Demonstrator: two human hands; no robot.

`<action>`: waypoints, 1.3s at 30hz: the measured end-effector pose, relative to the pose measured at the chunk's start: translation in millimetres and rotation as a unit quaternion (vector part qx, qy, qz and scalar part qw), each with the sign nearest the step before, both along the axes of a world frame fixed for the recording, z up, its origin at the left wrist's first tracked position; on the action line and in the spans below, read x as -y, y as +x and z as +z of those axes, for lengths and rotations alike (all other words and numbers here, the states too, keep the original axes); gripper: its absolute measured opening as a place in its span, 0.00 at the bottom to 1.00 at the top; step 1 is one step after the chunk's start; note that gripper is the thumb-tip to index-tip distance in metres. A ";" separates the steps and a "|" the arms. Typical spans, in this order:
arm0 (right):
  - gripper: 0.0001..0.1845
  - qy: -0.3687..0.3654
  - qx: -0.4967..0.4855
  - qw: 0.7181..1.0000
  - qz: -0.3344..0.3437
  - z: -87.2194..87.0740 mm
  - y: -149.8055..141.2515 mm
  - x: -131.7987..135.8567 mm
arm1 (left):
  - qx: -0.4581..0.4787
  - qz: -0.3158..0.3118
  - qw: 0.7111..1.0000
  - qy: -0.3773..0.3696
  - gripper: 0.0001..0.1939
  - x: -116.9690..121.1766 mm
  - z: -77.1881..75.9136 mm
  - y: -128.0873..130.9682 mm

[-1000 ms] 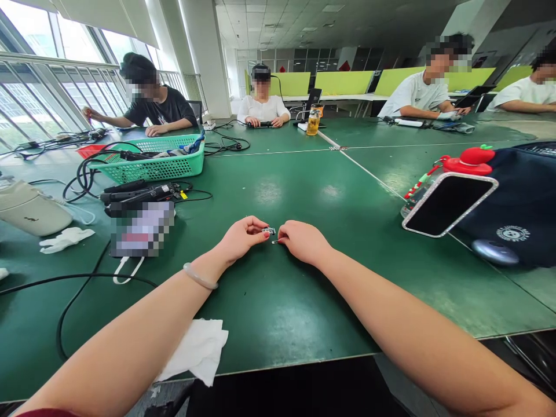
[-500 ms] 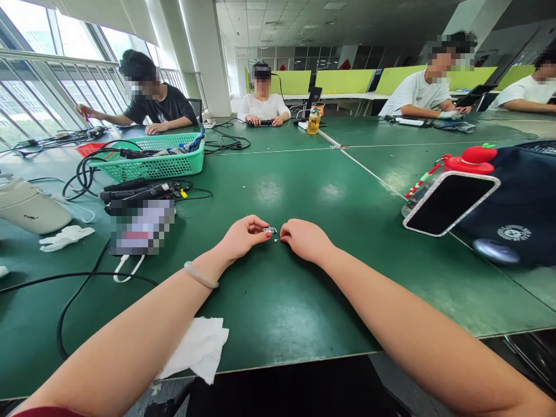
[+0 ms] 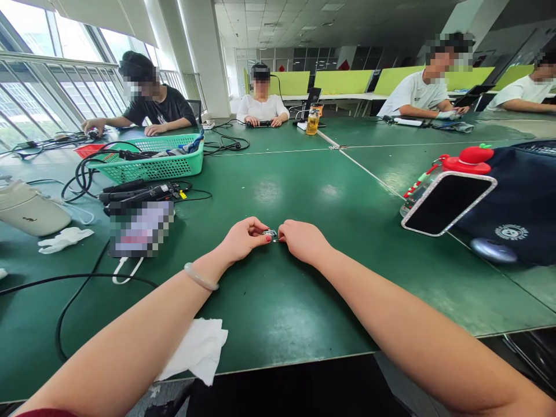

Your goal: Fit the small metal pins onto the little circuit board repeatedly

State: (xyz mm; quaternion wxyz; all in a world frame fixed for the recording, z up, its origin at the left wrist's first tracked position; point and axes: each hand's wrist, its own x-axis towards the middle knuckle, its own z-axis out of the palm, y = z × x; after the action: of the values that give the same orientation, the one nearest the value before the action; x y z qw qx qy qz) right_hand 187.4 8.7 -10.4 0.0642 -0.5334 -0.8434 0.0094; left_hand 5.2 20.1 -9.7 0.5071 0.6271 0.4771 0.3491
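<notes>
My left hand [image 3: 241,240] is closed in a pinch just above the green table [image 3: 278,307], with a pale bracelet on the wrist. Between its thumb and fingers sits a small silvery piece [image 3: 271,233], too tiny to identify. Close beside it on the right, my right hand [image 3: 304,240] has its fingertips pressed together on a thin small piece with a light tip [image 3: 275,240]. The two pieces are very near each other; whether they touch, I cannot tell. The fingers of my right hand are mostly hidden behind its back.
To the left are a phone [image 3: 142,229], black devices [image 3: 141,196] and a mint basket [image 3: 147,168] with cables. White tissue [image 3: 204,350] lies by my left forearm. A white-framed phone [image 3: 449,202] leans by a dark bag [image 3: 516,197] on the right. Several people sit around the table.
My right hand has shifted slightly left, so the two small pieces are closer together. Both hands keep their pinch. The person in black has lowered a raised hand toward the table.
</notes>
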 end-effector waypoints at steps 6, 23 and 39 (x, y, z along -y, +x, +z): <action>0.10 0.040 -0.080 0.995 -0.035 4.5 4.9 -0.2 | -0.006 -0.008 1.000 0.015 0.16 -0.5 -3.8 -1.1; 0.12 0.089 -0.040 0.995 0.025 5.7 -6.0 8.0 | -0.016 -0.026 0.999 0.027 0.16 -3.0 -8.8 -2.1; 0.16 0.077 -0.087 0.993 0.008 12.3 -10.3 15.0 | 0.098 -0.028 0.994 -0.032 0.16 4.8 2.9 0.0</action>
State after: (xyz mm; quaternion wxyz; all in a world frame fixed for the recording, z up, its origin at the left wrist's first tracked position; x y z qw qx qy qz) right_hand 177.1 -6.3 1.9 0.1783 -0.5176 -0.8368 -0.0083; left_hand 5.2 15.3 -6.8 0.5805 0.5868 0.4183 0.3791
